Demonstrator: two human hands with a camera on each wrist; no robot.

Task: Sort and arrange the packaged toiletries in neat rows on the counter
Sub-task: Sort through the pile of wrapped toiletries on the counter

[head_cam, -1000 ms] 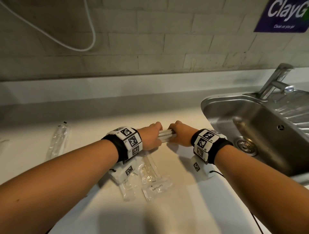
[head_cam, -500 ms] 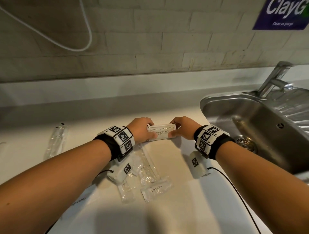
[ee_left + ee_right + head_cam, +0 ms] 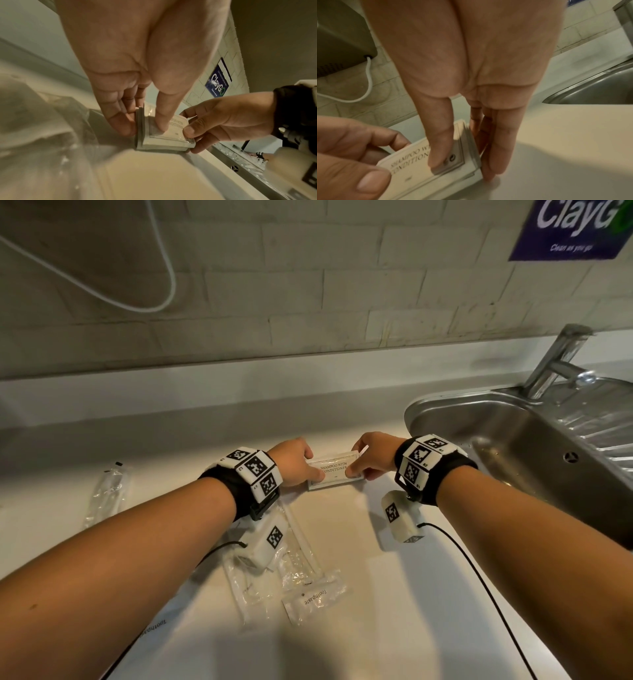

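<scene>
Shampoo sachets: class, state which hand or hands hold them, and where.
Both. The left hand pinches the stack of shampoo sachets at its left end, the right hand at its right end, thumbs on the printed top.

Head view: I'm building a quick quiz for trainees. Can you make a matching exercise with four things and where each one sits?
Things:
1. shampoo sachets
2. toothpaste sachet
3. sink
4. blue sign

Places:
A. on the tiled wall, top right
B. pinched between both hands
C. set into the counter, right side
D. flat on the counter, near edge

Pairs: 1-B, 2-D, 3-C, 4-A
</scene>
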